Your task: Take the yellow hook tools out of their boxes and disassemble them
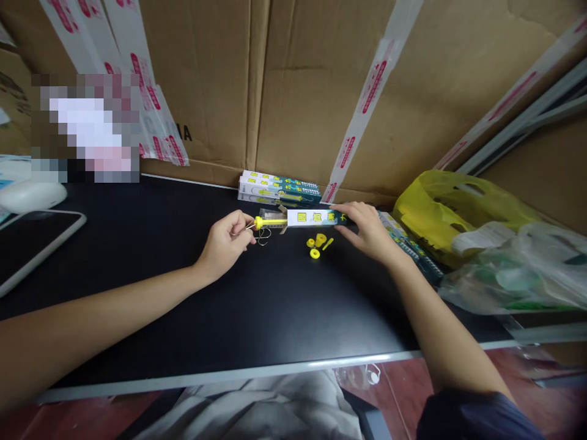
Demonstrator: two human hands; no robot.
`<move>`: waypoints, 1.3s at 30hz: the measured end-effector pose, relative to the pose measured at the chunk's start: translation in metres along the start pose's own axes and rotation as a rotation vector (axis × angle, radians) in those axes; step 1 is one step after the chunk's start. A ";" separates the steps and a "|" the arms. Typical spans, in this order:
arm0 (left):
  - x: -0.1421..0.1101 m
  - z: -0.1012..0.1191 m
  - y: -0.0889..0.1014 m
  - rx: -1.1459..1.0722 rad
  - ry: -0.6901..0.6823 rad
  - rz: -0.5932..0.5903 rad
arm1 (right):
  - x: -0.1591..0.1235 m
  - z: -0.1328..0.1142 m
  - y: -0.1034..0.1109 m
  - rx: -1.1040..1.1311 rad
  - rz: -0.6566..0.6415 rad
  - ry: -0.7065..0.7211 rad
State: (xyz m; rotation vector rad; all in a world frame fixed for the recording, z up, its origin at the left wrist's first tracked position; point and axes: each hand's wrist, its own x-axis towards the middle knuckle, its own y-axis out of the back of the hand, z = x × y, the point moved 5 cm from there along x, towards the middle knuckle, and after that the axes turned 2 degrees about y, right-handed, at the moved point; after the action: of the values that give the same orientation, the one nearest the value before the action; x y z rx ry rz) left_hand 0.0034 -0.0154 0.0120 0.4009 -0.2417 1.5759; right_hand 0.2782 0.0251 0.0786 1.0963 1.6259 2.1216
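Observation:
A narrow printed box (316, 217) lies across the middle of the view, its left end open with the flaps spread. Out of that end sticks a clear tubular spring scale (273, 220) with a yellow cap; its far part is hidden inside the box. My left hand (228, 239) pinches the metal wire at the yellow cap, and a thin bent hook (263, 237) hangs just below. On the right, my right hand (365, 227) is closed around the box's other end. Several small yellow plastic parts (314, 253) lie on the black table just under the box.
More printed boxes (279, 188) are stacked behind, against the cardboard (312, 91). Another box (415, 250) lies beside my right forearm, next to a yellow plastic bag (428, 201) and a clear bag (518, 278). A phone (36, 244) and a white mouse (34, 194) sit at left.

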 end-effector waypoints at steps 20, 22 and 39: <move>0.003 -0.003 -0.004 -0.103 0.033 -0.018 | 0.000 -0.001 -0.001 -0.014 -0.001 -0.022; 0.004 -0.004 -0.003 -0.147 0.039 0.012 | -0.002 0.006 0.001 -0.039 0.001 -0.050; 0.005 -0.003 0.003 -0.230 0.083 0.103 | -0.021 0.066 0.014 -0.203 -0.052 -0.304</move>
State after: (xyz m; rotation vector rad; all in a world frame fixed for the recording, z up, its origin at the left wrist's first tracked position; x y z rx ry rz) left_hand 0.0004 -0.0097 0.0119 0.1459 -0.3807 1.6406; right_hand 0.3413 0.0553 0.0887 1.2243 1.2591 1.9249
